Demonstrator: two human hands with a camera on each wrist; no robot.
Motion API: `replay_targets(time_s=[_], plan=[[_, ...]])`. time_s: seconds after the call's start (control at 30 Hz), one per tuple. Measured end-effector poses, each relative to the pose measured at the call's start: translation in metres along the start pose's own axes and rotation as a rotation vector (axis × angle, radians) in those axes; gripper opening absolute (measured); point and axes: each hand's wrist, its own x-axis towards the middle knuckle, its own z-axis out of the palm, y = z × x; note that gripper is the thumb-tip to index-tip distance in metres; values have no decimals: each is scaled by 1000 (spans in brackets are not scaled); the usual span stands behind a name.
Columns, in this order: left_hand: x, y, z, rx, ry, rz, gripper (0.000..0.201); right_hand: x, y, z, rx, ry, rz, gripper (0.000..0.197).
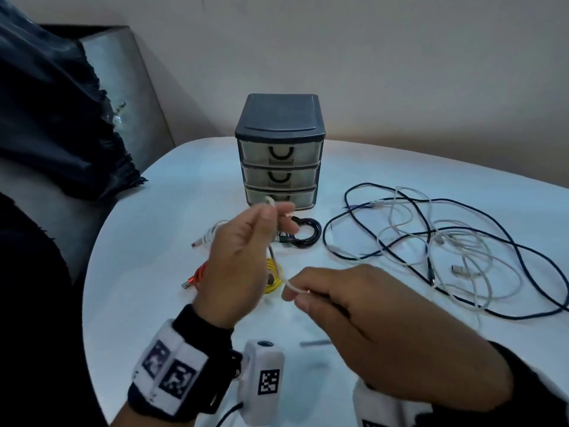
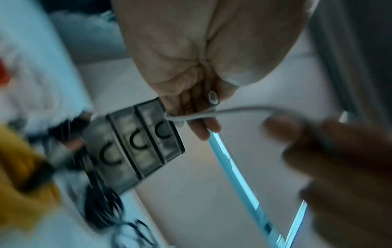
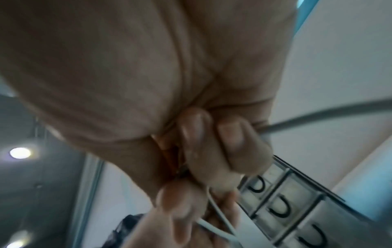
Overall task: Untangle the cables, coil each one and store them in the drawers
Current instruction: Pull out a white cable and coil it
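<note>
1. Right hand, closest to the camera at about 5 o'clock, is pinching a thin white cable between thumb and fingertips.
2. Left hand is holding that cable's plug end up, fingers curled round it.
3. Coiled yellow cable, red cable and black coil are lying under the hands.
4. Tangled pile is sprawling at 3 o'clock on the white table.
5. Drawer unit is sitting at 12 o'clock, all drawers closed.

A white counter stands beside a grey chair draped with dark cloth; a pale wall rises behind.
</note>
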Motion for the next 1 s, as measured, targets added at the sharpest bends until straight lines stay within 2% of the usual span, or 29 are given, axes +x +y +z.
replay_targets(time_s=[0.07,0.13,0.2,0.27,0.33,0.43,0.53,0.6,0.7,0.77,0.83,0.9,1.0], plan=[[-8,4,3,135,-159,25,36,-3,-1,-9,146,147,4,21],[-14,12,3,106,-318,-25,39,0,5,-17,253,341,30,18],[-17,21,-1,-95,-413,-120,40,5,17,-18,312,561,64,14],[-16,27,-5,-316,-415,-198,41,10,27,-14,386,678,115,13],[-16,32,-7,-456,-396,-217,38,16,30,-4,424,642,156,12],[-15,29,-7,-614,-310,-185,23,22,28,18,361,434,186,21],[-8,19,-9,-704,-81,-202,34,23,25,37,177,225,162,26],[-3,13,-12,-617,33,-174,33,19,23,40,78,98,151,29],[-1,4,-13,-217,90,-81,28,10,16,31,56,13,171,24],[-5,1,-11,125,8,-7,28,3,10,18,69,65,156,20],[-14,8,-5,362,-185,64,29,-3,7,2,80,164,132,19],[-21,22,-1,442,-352,102,33,-8,8,-12,125,276,126,17],[-26,39,-7,336,-490,22,39,-12,11,-25,213,390,150,16]])
